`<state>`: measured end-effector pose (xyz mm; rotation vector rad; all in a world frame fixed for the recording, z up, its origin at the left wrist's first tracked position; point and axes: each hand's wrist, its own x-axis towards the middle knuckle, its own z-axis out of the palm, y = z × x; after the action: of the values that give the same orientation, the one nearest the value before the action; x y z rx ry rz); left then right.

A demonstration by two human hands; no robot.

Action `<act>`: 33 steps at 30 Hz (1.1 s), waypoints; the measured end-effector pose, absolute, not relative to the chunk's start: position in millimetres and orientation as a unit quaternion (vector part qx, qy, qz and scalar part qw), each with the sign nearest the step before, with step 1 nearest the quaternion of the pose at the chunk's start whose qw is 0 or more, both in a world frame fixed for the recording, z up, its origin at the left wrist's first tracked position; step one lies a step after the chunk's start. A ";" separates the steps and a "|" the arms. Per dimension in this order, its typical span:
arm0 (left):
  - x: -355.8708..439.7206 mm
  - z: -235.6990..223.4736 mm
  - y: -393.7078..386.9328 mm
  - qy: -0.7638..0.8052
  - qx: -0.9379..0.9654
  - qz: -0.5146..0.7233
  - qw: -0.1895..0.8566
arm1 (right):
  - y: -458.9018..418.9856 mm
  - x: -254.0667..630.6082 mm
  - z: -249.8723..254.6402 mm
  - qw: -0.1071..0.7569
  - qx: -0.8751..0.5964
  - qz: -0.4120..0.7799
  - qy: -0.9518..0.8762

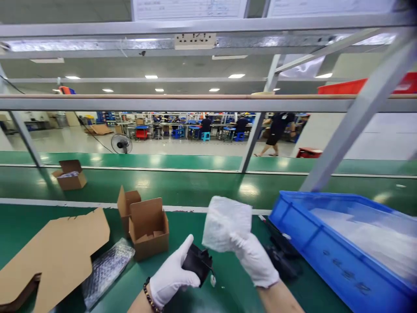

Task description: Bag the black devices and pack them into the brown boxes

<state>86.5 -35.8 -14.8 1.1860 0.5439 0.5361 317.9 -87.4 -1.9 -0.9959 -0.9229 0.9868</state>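
My left hand (pixel 176 274), in a white glove, is closed round a small black box-shaped part (pixel 197 263). A short cable with a white connector (pixel 213 280) hangs from that part. To the right, my right hand (pixel 252 256), also gloved in white, grips the lower edge of a white foam pouch (pixel 227 221) held up above the table. The pouch and the black part are apart. Left of my hands stands an open cardboard box (pixel 150 245) with cardboard pieces inside, and a second open box (pixel 125 206) is just behind it.
A blue crate (pixel 325 256) holding white pouches (pixel 368 234) stands at the right, with black parts (pixel 282 256) beside it. At the left lie a flat cardboard blank (pixel 61 248) and bubble wrap (pixel 107 269). A small carton (pixel 71 176) sits farther back; metal posts (pixel 252 143) rise behind.
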 end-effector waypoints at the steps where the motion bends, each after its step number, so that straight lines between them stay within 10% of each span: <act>1: 85.7 -16.6 -34.5 0.244 0.544 0.245 0.765 | -82.8 305.3 -6.8 0.615 -0.430 0.486 -0.448; 4: 82.9 -18.9 -30.9 0.230 0.545 0.256 0.764 | -76.0 291.9 -20.8 0.606 -0.406 0.478 -0.490; 8: 78.7 -16.5 -30.7 0.221 0.534 0.284 0.765 | -73.3 318.3 -31.1 0.732 -0.469 0.081 -0.486; 11: 76.5 -13.4 -30.0 0.213 0.561 0.249 0.760 | -79.0 338.8 -16.4 0.595 -0.471 -0.099 -0.644; 14: 77.0 -11.4 -26.2 0.221 0.599 0.206 0.742 | -81.5 346.9 9.8 0.501 -0.459 0.066 -0.731; 17: 79.7 -10.7 -24.0 0.246 0.611 0.203 0.725 | -71.1 354.7 19.6 0.627 -0.484 0.202 -0.575; 24: 93.6 -7.8 -28.4 0.278 0.628 0.239 0.686 | -36.1 348.5 -33.1 0.777 -0.458 0.283 -0.325; 33: 105.3 -12.7 -31.8 0.302 0.600 0.190 0.716 | -49.9 327.4 -67.2 0.771 -0.464 0.379 -0.216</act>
<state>105.3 -31.8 -12.7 1.3290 0.6683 0.4212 327.4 -49.9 -67.2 -1.0064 -0.4688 0.8227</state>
